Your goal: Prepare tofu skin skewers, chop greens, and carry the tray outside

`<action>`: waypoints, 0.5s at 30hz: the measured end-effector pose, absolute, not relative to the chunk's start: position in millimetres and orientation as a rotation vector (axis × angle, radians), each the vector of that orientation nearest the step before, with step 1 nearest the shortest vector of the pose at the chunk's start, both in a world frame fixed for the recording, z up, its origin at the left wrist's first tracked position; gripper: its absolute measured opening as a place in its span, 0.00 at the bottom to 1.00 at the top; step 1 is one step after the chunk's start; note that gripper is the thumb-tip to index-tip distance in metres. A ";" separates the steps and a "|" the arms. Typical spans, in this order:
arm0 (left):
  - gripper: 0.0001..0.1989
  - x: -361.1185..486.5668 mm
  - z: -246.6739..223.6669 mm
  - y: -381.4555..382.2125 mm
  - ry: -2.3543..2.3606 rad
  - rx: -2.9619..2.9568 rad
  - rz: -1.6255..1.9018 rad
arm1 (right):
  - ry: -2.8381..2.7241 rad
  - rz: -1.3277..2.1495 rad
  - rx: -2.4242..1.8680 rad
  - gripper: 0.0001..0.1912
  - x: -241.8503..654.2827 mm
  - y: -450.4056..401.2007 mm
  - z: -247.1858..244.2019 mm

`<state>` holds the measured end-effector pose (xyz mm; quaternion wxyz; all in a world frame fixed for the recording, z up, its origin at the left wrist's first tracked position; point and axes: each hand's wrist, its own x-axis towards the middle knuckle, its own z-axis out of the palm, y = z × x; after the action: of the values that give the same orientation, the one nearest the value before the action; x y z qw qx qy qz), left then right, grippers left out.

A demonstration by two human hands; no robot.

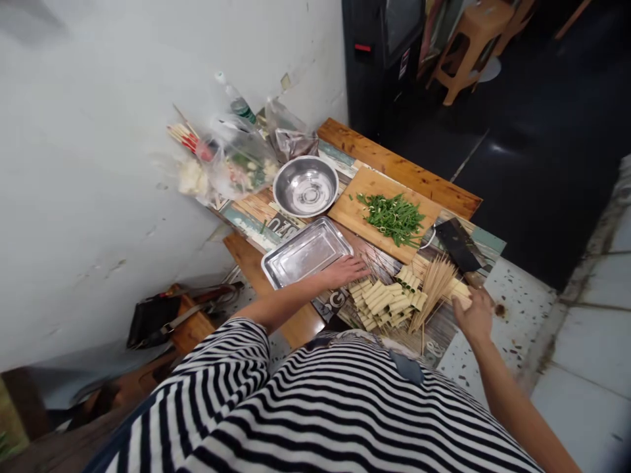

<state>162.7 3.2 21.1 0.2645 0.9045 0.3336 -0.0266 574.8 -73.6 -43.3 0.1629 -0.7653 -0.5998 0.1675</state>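
Note:
My left hand (345, 270) lies palm down with fingers stretched out, over thin skewer sticks beside the metal tray (308, 253). A pile of pale yellow rolls with green filling (387, 299), some on skewers, is just right of it. At the table's right end, my right hand (474, 314) pinches the edge of pale yellow tofu sheets (460, 290). A loose bundle of bamboo skewers (434, 289) fans out between the rolls and those sheets. Chopped green chives (394, 218) lie on the wooden cutting board (348, 209) beyond the rolls.
A dark cleaver blade (458, 243) lies right of the board. Behind the tray is a steel bowl (306, 187). Plastic bags of food (246, 161) and a bottle (236, 102) stand by the wall. A wooden bench (404, 167) runs along the table's far side.

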 end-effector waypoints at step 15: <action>0.15 185.9 48.8 5.9 0.977 2.472 -0.211 | -1.756 0.872 -1.825 0.24 543.1 -128.9 -30.4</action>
<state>185.9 5.9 48.8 0.2355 0.9010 0.3561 -0.0770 543.1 -128.9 -30.4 0.2296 -0.6632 -0.6380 0.3170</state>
